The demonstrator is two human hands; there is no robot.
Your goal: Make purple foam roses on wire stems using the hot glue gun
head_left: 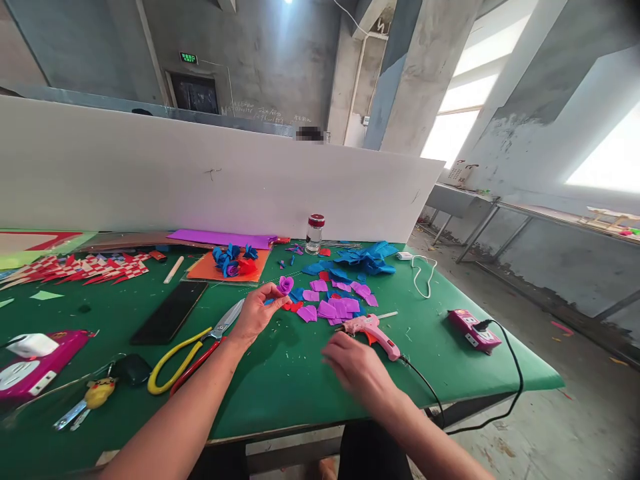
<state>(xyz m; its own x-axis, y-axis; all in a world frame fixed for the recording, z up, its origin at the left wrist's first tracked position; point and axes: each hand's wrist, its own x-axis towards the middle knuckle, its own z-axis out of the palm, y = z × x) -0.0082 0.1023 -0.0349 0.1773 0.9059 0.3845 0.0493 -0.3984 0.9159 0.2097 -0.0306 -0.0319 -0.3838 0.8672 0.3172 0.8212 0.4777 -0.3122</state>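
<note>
My left hand [259, 312] pinches a small purple paper rose [285, 286] over the middle of the green table. Blurred by motion, my right hand [353, 363] hovers just below and left of a pink glue gun [373, 332]; its fingers are bent and too smeared to read. Purple paper petals [336, 309] lie between the rose and the glue gun, with blue and red pieces among them. Finished blue, red and purple flowers [234, 259] rest on an orange sheet [197, 269] behind my left hand.
Yellow-and-red scissors [197, 350], a black phone [170, 313] and keys [97, 393] lie at the left. A glass jar [314, 235] stands before the white partition [240, 177]. Blue paper [367, 257] lies farther back; a pink power strip [474, 330] with a black cable sits right.
</note>
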